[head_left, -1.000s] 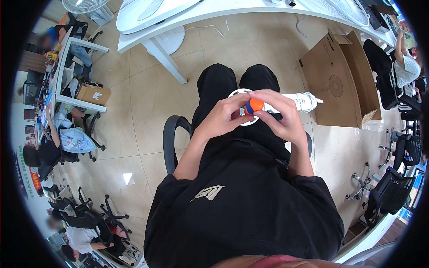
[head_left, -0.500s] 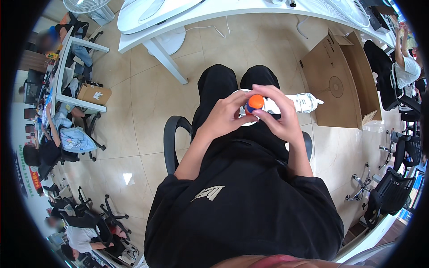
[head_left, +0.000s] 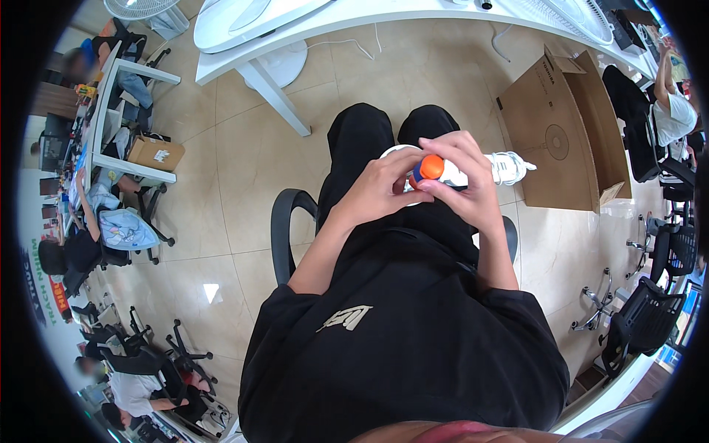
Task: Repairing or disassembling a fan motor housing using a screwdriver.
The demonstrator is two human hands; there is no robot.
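Observation:
Over my lap, I hold a small blue tube-like object with a round orange top (head_left: 432,167) between both hands; its lower part is hidden, so its exact kind is unclear. My left hand (head_left: 380,177) curls around its left side, thumb and fingers closed in toward it. My right hand (head_left: 471,181) grips from the right, fingertips arched over the far side and thumb at the near side of the orange top. Beneath the hands lies a white object, mostly covered, with a bundled white cord (head_left: 508,168) showing beyond the right hand.
A large open cardboard box (head_left: 550,133) stands on the floor to the right. Ahead is a white desk (head_left: 354,26) with a white fan (head_left: 565,18) at its right. Black chairs (head_left: 646,317) stand at the right; people sit at desks (head_left: 101,125) along the left.
The orange top has shifted slightly right and leans more toward my right hand. The right-hand fingers have moved a little farther over it; the left hand stays nearly in place.

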